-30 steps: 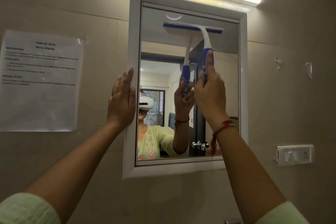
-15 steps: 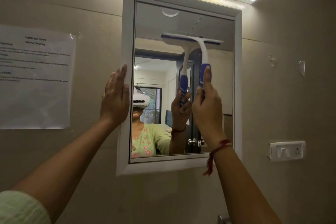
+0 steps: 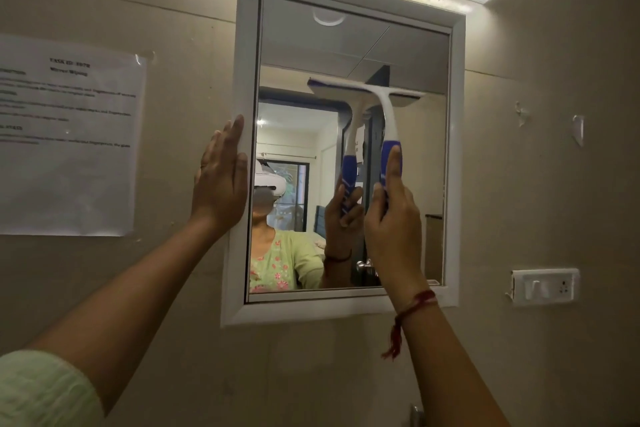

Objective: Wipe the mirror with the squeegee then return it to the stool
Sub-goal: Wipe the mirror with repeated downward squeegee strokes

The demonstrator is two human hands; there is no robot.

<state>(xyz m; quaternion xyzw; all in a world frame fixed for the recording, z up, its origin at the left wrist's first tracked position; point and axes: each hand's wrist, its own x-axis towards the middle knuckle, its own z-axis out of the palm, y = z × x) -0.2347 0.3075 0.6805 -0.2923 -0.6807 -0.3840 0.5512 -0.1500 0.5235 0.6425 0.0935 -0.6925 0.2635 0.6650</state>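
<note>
Halfway down the mirror (image 3: 294, 55) now: the squeegee (image 3: 372, 94) has dropped from near the top edge, right hand (image 3: 391, 218) wrapped tight round its handle. Left hand (image 3: 220, 184) stays flat and open on the frame. Lower glass still needs wiping; no stool visible.

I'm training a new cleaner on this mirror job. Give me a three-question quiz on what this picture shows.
1. True or false: the right hand grips the squeegee by its blue handle.
2. Where does the left hand rest? A) on the switch plate B) on the mirror frame's left edge C) on the paper notice
3. Fill in: the squeegee blade lies on the mirror's ____ side (left/right).

Key: 1 true; 2 B; 3 right.
</note>
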